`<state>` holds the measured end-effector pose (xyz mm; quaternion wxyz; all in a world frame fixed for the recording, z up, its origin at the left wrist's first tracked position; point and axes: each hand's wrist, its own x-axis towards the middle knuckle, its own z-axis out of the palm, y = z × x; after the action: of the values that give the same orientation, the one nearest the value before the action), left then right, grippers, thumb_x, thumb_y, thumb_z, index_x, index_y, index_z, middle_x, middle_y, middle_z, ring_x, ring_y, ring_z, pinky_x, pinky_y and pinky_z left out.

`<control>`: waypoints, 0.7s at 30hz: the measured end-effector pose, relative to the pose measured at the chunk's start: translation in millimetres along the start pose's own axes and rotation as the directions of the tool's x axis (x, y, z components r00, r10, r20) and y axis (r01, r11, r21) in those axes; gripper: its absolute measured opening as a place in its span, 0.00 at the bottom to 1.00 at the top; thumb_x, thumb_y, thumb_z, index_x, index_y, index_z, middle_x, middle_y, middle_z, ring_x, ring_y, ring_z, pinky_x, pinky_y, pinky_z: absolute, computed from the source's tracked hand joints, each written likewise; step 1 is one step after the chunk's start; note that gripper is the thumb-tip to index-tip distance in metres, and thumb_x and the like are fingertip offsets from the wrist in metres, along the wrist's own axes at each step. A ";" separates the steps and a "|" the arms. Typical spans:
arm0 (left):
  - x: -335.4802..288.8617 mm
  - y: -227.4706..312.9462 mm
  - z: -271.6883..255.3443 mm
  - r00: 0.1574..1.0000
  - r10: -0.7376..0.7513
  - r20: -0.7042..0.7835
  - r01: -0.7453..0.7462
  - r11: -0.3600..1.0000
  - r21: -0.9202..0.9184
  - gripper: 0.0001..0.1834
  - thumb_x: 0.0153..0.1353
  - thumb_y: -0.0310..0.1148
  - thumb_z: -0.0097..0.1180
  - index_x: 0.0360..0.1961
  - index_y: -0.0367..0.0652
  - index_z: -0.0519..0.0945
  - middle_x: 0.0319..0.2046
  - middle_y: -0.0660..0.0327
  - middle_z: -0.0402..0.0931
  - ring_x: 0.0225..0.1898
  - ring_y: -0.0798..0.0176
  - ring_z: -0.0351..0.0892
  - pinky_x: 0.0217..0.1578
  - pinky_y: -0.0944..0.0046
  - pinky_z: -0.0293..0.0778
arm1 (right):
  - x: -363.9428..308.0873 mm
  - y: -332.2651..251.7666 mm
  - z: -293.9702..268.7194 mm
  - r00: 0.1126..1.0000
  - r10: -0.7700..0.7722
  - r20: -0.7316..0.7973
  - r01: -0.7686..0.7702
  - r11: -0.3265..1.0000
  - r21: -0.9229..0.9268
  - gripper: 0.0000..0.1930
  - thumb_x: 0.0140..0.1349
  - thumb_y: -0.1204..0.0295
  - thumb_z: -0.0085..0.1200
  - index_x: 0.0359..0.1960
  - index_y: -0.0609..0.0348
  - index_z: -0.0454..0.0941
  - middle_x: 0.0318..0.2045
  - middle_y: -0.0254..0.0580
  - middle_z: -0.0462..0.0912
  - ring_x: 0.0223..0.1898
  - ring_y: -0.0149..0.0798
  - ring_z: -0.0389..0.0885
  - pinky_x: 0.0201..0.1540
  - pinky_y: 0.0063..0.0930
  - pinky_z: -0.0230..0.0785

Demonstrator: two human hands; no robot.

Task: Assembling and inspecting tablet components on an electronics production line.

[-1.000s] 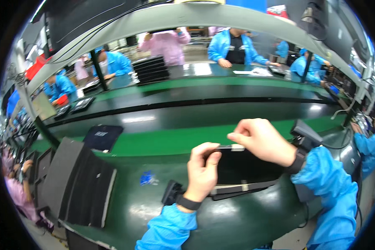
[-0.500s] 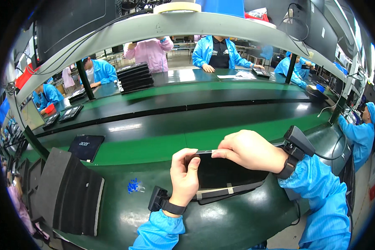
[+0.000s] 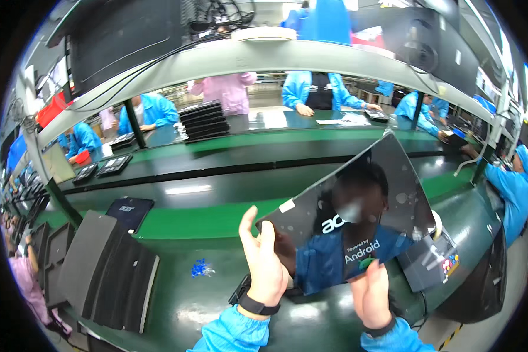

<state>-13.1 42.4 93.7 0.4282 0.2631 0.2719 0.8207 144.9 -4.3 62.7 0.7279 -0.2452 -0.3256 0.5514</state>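
Two hands share one tablet in my head view, and its pose is what has changed most. Half a second ago I saw it low over the worktop, its face dark, the right hand bent across the upper edge; now it is tilted up toward my camera, one corner high to the right, with lit white lettering and reflections across the screen. The left hand is at its left corner, thumb against the edge and forefinger raised apart; I cannot tell how firmly it grips, since part of it is hidden. The right hand, slightly blurred, has gone from the upper edge to the lower one, pinching that border with the thumb in front. Beyond the tablet's right end I now get a clearer look at a grey box with coloured spots, earlier mostly covered by the forearm. At left, the stack of dark slabs and the scattered blue bits stay where they lay.
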 end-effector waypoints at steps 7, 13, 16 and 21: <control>10.3 4.2 -21.6 0.919 -0.288 0.268 0.158 0.894 0.418 0.23 0.66 0.47 0.45 0.51 0.37 0.71 0.49 0.57 0.72 0.52 0.61 0.70 0.52 0.56 0.67 | 26.5 -27.9 -35.7 0.979 -0.068 -0.192 0.003 0.948 -0.320 0.16 0.65 0.68 0.51 0.51 0.62 0.73 0.43 0.35 0.78 0.43 0.30 0.76 0.46 0.26 0.69; -18.2 -23.2 -17.7 0.699 -0.593 0.400 0.382 0.782 0.492 0.17 0.67 0.38 0.48 0.48 0.34 0.73 0.43 0.61 0.74 0.45 0.69 0.71 0.46 0.70 0.66 | 7.9 -58.2 -46.1 0.945 0.302 -0.122 -0.313 0.736 -0.601 0.20 0.68 0.59 0.45 0.45 0.68 0.75 0.38 0.33 0.79 0.39 0.25 0.73 0.45 0.22 0.65; -28.3 -40.1 -14.8 0.738 -0.601 0.308 0.470 0.784 0.405 0.10 0.66 0.34 0.47 0.38 0.37 0.75 0.33 0.66 0.73 0.35 0.72 0.69 0.38 0.70 0.66 | -0.9 -90.4 -60.4 0.888 0.458 -0.045 -0.356 0.620 -0.700 0.18 0.69 0.60 0.44 0.48 0.63 0.74 0.36 0.33 0.78 0.38 0.25 0.73 0.41 0.20 0.66; -22.7 -34.3 -24.0 0.861 -0.456 0.223 0.376 0.868 0.323 0.12 0.65 0.39 0.52 0.38 0.41 0.75 0.35 0.63 0.76 0.36 0.69 0.75 0.39 0.67 0.72 | -26.8 -153.7 -130.5 0.920 -0.340 -0.196 0.065 0.626 -0.777 0.15 0.70 0.62 0.41 0.31 0.59 0.72 0.18 0.34 0.74 0.18 0.27 0.72 0.20 0.21 0.66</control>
<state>1.3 34.6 49.0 0.5923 0.3714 0.3649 0.6149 336.0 -71.6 80.2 0.6597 -0.5744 -0.4268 0.2297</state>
